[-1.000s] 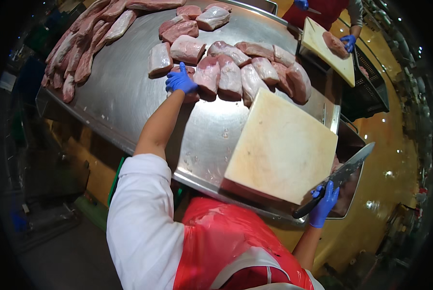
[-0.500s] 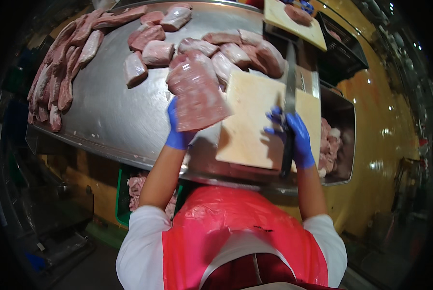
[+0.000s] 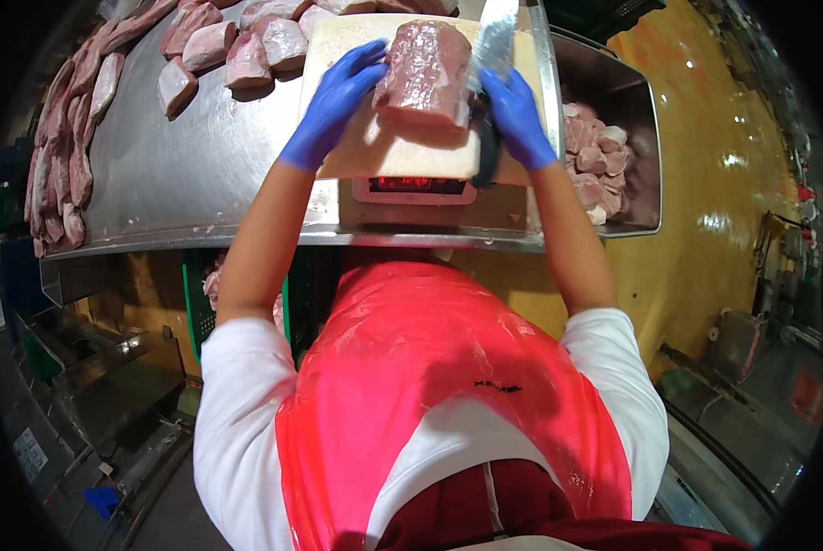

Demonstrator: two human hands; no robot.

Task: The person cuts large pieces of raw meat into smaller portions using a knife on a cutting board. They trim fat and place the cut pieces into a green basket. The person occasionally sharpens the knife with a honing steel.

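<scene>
A thick cut of raw pork [image 3: 425, 78] lies on the white cutting board [image 3: 356, 165] in front of me. My left hand [image 3: 333, 106], in a blue glove, is at the meat's left side, its fingers stretched out and open toward the edge. On the other side my right hand [image 3: 520, 115], also gloved, holds a knife [image 3: 496, 41]. Its broad blade points away from me, along the board's right part, and the dark handle runs under my hand. Fingertips of the right hand come close to the meat; whether they touch it I cannot tell.
Below the board's front edge shows a scale [image 3: 416, 190] with a lit red display. Several pork pieces [image 3: 246, 60] lie on the steel table [image 3: 154, 174], long strips [image 3: 62, 165] at its left. A metal bin [image 3: 645, 138] of meat stands right; a green crate [image 3: 194, 308] sits below.
The pork cut was lifted in my left hand over the table; now it rests on the board and that hand has let go. The knife came along in my right hand. The view has shifted.
</scene>
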